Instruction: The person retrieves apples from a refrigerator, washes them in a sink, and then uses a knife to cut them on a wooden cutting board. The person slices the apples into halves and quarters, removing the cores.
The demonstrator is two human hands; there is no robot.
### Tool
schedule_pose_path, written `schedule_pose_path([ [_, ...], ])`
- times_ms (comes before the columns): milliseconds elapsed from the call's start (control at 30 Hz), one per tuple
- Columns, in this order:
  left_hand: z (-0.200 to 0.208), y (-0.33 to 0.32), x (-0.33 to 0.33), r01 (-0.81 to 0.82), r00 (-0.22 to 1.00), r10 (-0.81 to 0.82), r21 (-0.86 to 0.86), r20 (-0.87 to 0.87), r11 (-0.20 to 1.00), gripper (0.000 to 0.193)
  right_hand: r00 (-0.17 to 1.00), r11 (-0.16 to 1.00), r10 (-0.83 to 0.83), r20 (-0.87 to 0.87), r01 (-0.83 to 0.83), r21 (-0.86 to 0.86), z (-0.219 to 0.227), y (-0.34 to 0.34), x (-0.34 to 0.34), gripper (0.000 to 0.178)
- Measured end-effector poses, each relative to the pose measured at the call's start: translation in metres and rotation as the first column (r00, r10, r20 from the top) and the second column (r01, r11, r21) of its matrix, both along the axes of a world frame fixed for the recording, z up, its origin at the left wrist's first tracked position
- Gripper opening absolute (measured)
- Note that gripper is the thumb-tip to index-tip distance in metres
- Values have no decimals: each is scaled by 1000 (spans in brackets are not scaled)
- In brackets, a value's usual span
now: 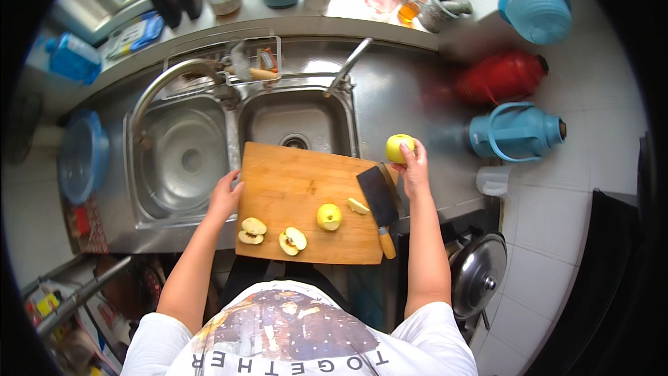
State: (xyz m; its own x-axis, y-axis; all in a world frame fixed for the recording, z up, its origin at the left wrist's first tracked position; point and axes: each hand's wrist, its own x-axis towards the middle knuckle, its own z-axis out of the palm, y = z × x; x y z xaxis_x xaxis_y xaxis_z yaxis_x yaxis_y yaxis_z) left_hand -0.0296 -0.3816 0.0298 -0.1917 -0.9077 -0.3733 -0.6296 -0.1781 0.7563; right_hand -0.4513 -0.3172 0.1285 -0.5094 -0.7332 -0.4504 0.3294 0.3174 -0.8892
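A wooden cutting board (296, 177) lies across the front of the right sink basin. My left hand (224, 198) grips its left edge. Beyond the board's right edge, my right hand (415, 169) holds up a yellow-green apple (399, 147) between thumb and fingers. Another apple (329, 216) with a cut face sits on the board, a thin slice (358, 205) beside it. Toward the near left lie cut apple pieces (252, 230) and, to their right, more cut pieces (293, 241) with dark cores. A cleaver (378, 193) rests along the board's right side, wooden handle toward me.
A faucet (163, 76) arches over the left sink basin (184, 167). At right stand a red thermos (504, 76), a blue thermos (518, 132) and a white cup (492, 181). A lidded pot (480, 275) is at near right; a blue basin (85, 157) leans at far left.
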Motion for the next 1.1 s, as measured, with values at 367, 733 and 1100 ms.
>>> schedule_pose_path([
  [367, 115, 11, -5, -92, 102, 749, 743, -655, 663, 43, 611, 739, 494, -618, -669, -72, -4, -77, 247, 61],
  [733, -89, -37, 131, -708, 503, 851, 494, -148, 504, 60, 632, 651, 755, -173, -754, 90, -11, -59, 255, 34],
  [1100, -138, -86, 149, -325, 901, 211, 266, 379, 907, 48, 905, 876, 422, -45, -395, 278, -17, 18, 204, 27],
])
